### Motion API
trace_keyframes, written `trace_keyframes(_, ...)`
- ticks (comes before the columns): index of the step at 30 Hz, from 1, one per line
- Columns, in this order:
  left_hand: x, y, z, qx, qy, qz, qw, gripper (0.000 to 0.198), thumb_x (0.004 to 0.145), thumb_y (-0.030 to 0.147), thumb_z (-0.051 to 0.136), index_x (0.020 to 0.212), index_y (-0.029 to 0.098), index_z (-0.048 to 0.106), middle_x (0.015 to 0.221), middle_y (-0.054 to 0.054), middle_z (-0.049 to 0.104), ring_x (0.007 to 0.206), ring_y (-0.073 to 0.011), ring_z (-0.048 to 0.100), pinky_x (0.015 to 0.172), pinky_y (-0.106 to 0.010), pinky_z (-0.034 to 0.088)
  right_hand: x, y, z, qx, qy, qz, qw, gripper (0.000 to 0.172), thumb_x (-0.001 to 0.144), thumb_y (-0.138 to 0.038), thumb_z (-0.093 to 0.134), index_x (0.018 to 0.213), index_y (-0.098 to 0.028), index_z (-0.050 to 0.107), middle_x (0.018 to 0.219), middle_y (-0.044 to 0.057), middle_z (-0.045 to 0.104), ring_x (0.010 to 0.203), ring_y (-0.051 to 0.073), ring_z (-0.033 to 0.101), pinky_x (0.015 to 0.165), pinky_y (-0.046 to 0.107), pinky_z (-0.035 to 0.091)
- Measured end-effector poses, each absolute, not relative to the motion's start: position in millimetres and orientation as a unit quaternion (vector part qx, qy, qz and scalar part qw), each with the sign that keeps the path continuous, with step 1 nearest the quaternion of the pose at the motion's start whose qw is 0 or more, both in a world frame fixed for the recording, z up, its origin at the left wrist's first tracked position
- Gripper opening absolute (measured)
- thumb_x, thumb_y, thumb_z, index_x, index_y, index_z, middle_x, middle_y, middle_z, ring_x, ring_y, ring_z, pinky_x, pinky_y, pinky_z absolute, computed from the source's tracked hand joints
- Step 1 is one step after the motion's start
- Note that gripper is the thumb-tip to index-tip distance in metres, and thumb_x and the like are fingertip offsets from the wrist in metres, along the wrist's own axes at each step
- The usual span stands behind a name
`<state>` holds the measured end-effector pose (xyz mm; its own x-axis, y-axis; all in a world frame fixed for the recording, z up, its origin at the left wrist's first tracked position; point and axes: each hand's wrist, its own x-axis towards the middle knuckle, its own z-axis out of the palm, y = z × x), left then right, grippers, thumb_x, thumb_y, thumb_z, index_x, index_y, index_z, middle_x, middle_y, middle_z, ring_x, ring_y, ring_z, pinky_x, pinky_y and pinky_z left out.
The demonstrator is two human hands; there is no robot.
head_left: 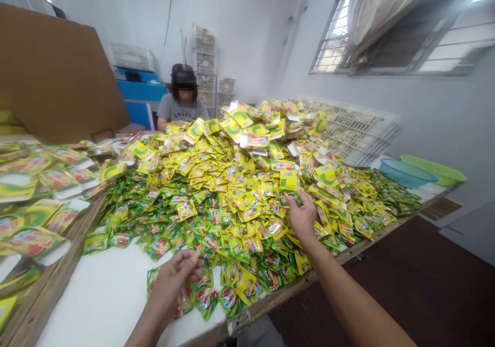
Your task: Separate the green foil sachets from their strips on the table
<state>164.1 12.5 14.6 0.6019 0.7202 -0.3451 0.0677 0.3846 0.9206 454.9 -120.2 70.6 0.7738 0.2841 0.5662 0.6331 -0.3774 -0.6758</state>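
My left hand [178, 272] is low over the near edge of the pile, fingers loosely curled and a little apart, with nothing visible in them. Green sachets [206, 299] with red fruit pictures lie beneath and beside it. Farther right and forward, my right hand [303, 214] reaches into the heap, its thumb and fingers closed at the lower end of a small yellow box [289, 180] with a barcode. Part of that grip is hidden by the fingers. Yellow sachets [247, 182] surround the right hand.
Flat yellow boxes [36, 241] lie behind a wooden rail [67, 257] at left. More boxes [251, 125] top the heap. A person [183, 102] sits across the table. Blue [408, 171] and green basins [435, 170] stand at right, near white plastic racks [351, 130].
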Motion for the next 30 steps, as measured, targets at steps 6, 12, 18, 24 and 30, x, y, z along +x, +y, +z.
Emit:
trace_keyframes(6,144.4,28.4,40.2,0.36,0.381,0.155,0.838,0.056,0.063,0.064,0.063,0.08,0.011,0.067,0.075,-0.014,0.071,0.064,-0.0203,0.067,0.059,-0.028,0.052,360.7,-95.6,53.5,-0.608,-0.664,-0.241,0.363,0.024,0.085,-0.011,0.041,0.095,-0.021,0.061,0.113,0.009,0.06,0.111,0.021,0.05,0.093,0.039,0.039)
trace_keyframes(12,115.9,33.1,21.6,0.398,0.342,0.175,0.833,0.036,0.051,0.027,0.083,0.079,0.01,0.069,0.071,-0.007,0.071,0.057,-0.0128,0.062,0.057,-0.021,0.049,299.7,-84.4,26.6,-0.494,-0.819,-0.122,0.266,0.027,0.089,-0.011,0.039,0.102,-0.021,0.06,0.128,0.007,0.054,0.126,0.021,0.039,0.099,0.041,0.035)
trace_keyframes(18,93.5,25.4,3.5,0.484,0.42,0.33,0.694,0.038,0.05,0.027,0.083,0.082,0.012,0.067,0.07,-0.003,0.07,0.062,-0.0132,0.062,0.061,-0.022,0.048,298.1,-65.6,27.2,-0.697,-0.505,0.097,0.5,0.023,0.082,-0.037,0.055,0.069,-0.019,0.054,0.063,-0.001,0.053,0.06,0.013,0.05,0.054,0.025,0.041)
trace_keyframes(24,89.6,16.1,-3.6,0.486,0.41,0.367,0.679,0.033,0.058,0.032,0.079,0.08,0.013,0.064,0.074,-0.002,0.068,0.065,-0.0124,0.061,0.06,-0.021,0.048,278.7,-38.6,26.5,-0.672,-0.475,0.263,0.503,0.044,0.072,-0.048,0.061,0.054,-0.021,0.032,0.054,-0.007,0.022,0.05,0.007,0.024,0.044,0.021,0.021)
trace_keyframes(30,81.5,15.8,-0.3,0.465,0.391,0.343,0.716,0.034,0.058,0.035,0.079,0.079,0.013,0.062,0.069,-0.002,0.067,0.059,-0.0124,0.06,0.055,-0.021,0.047,274.9,-27.8,20.7,-0.675,-0.535,0.262,0.436,0.044,0.07,-0.053,0.062,0.052,-0.019,0.04,0.054,-0.005,0.031,0.053,0.01,0.03,0.047,0.022,0.026)
